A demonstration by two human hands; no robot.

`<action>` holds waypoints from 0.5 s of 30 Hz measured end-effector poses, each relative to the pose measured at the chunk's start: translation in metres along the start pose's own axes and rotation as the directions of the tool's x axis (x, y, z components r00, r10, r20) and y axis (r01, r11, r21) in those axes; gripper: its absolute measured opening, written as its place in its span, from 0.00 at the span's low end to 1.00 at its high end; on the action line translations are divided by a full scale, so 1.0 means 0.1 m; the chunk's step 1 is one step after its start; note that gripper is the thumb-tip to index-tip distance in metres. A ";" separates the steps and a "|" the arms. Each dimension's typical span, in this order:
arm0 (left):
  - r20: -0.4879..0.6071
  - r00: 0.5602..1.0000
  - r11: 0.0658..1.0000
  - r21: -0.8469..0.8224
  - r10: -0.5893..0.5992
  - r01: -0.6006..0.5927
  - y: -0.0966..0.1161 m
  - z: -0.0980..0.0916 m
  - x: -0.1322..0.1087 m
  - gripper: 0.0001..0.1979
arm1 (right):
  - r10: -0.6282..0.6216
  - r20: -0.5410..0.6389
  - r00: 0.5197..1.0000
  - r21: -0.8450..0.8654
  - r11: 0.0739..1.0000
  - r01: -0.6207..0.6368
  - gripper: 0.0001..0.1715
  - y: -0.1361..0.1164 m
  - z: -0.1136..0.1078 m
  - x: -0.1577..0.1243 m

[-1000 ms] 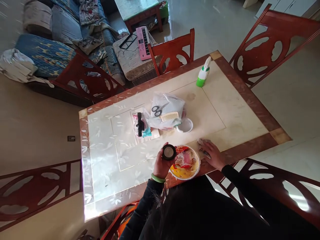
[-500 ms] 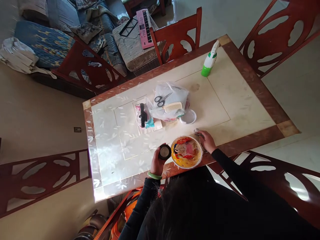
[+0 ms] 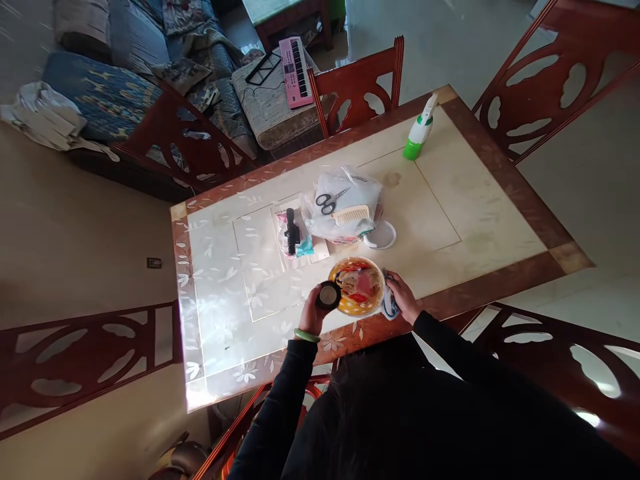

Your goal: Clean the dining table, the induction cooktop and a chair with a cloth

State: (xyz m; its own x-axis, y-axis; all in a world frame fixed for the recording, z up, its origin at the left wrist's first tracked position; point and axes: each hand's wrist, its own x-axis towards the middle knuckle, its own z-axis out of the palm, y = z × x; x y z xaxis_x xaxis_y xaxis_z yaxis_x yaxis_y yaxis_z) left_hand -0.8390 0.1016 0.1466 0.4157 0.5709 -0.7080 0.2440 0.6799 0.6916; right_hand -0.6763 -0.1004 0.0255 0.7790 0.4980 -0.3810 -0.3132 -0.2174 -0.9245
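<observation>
Left hand: the left hand (image 3: 313, 315) is near the middle of the worktop's near edge, its fingers (image 3: 318, 292) closed around the rim of a round black compact (image 3: 329, 295). The compact's pale, beige round face points upward, and it is held just beside the left rim of the bowl. A green bangle (image 3: 307, 335) circles the wrist below a black sleeve (image 3: 277, 393).

Right hand: the right hand (image 3: 403, 298) has its fingers (image 3: 393, 281) curled, gripping a crumpled blue cloth (image 3: 389, 304) against the right side of the bowl. The fingers hide part of the cloth, so it may be another soft item.

Bowl: a round bowl (image 3: 357, 287) with red and yellow contents under clear wrap sits between both hands, close to the near edge.

Worktop: the worktop (image 3: 480, 200) has a pale, leaf-patterned surface and a reddish-brown border.

Middle: a clear plastic bag (image 3: 350, 190) lies beyond the bowl, with black-handled scissors (image 3: 327, 203) and a cream comb (image 3: 353, 215) on it. To its left is a flat package (image 3: 300, 250) with a black cylindrical object (image 3: 292, 231) on top. To its right is a small white lid (image 3: 380, 235).

Far side: a green-and-white spray bottle (image 3: 419, 137) stands upright near the far edge.
</observation>
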 end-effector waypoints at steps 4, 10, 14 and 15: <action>-0.013 1.000 1.000 0.003 0.020 -0.020 0.37 -0.06 0.23 0.26 | 0.033 -0.011 0.999 0.081 0.996 -0.032 0.27 -0.06 0.36 0.13; 0.000 1.000 0.999 -0.054 0.000 0.000 0.47 -0.11 0.24 0.21 | -0.075 -0.119 0.990 -0.063 0.996 0.068 0.24 0.11 0.00 0.22; 0.027 0.999 0.998 -0.057 0.020 -0.018 0.41 -0.16 0.24 0.20 | -0.350 -0.175 0.920 -0.498 0.838 0.224 0.25 0.33 -0.19 0.03; 0.032 0.999 0.998 -0.052 0.028 -0.026 0.40 -0.17 0.26 0.20 | -0.394 -0.086 0.915 -0.569 0.774 0.280 0.28 0.40 -0.12 -0.07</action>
State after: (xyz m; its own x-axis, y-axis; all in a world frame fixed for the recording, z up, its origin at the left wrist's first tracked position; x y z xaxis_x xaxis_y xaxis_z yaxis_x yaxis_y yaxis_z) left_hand -0.8334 0.1521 0.1534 0.4502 0.5747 -0.6834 0.1873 0.6876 0.7015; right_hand -0.6872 -0.1227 -0.0088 0.8831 0.4688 0.0169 0.2844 -0.5064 -0.8140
